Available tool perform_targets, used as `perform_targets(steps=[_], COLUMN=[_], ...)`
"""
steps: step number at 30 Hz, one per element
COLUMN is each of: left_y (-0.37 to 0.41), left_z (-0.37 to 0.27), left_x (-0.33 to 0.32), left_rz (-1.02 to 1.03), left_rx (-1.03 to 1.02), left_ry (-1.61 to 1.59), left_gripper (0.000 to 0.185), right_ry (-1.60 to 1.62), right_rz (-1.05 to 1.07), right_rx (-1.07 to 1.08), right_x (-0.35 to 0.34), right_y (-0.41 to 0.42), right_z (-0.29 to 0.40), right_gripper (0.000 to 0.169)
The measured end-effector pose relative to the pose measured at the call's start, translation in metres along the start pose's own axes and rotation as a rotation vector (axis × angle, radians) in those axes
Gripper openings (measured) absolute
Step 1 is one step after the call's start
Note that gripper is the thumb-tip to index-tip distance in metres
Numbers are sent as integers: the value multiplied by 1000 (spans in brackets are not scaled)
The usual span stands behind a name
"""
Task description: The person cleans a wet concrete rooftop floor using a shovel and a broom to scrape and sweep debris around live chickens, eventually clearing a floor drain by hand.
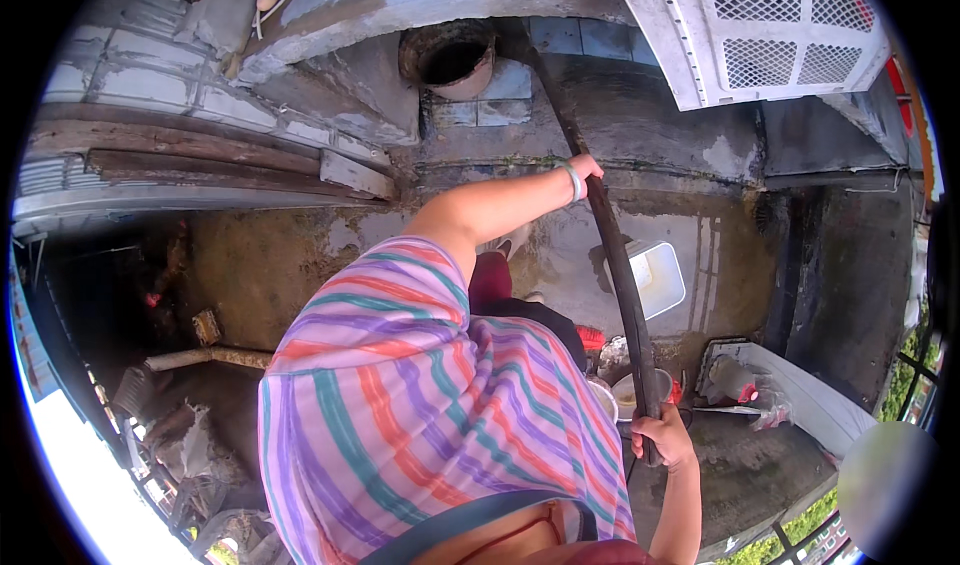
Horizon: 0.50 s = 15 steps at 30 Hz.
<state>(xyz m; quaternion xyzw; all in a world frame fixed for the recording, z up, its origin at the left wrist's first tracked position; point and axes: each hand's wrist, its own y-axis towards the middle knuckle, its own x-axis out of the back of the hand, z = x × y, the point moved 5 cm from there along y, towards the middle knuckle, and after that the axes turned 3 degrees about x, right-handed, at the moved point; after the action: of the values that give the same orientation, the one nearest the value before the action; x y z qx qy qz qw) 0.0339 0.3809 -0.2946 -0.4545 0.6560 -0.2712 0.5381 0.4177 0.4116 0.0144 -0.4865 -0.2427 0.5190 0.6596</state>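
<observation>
A long dark wooden pole (622, 265) runs from beside a round, dark-mouthed pot (476, 77) at the top down to the lower right. My left hand (585, 175) grips its middle, with a pale bangle at the wrist. Near the pole's lower end my right hand (664, 434) is closed around the wood. The upper end of the pole lies in shadow, so its tip cannot be made out. A white rectangular plastic basin (671, 280) stands on the wet floor, partly behind the pole. Round bowls (626, 398) sit just left of my right hand.
A white mesh-panelled cover (694, 47) juts in at the upper right. Wooden planks (202, 148) lie along the left wall. A low concrete ledge (750, 460) at lower right bears a plastic jug (731, 377). Dim clutter and a pipe (210, 356) lie at lower left.
</observation>
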Motion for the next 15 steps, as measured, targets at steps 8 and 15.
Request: perform_targets(steps=[8, 15], left_y=[-118, -164], left_z=[161, 234], left_x=[-111, -92], left_rz=[404, 17], left_rx=[257, 315], left_ry=[-338, -407], left_gripper=[13, 19], right_ry=[-118, -589], right_rz=[-249, -280], right_rx=[-255, -422], right_x=[71, 130], right_y=[-187, -288], right_z=[-34, 19], right_gripper=[9, 15])
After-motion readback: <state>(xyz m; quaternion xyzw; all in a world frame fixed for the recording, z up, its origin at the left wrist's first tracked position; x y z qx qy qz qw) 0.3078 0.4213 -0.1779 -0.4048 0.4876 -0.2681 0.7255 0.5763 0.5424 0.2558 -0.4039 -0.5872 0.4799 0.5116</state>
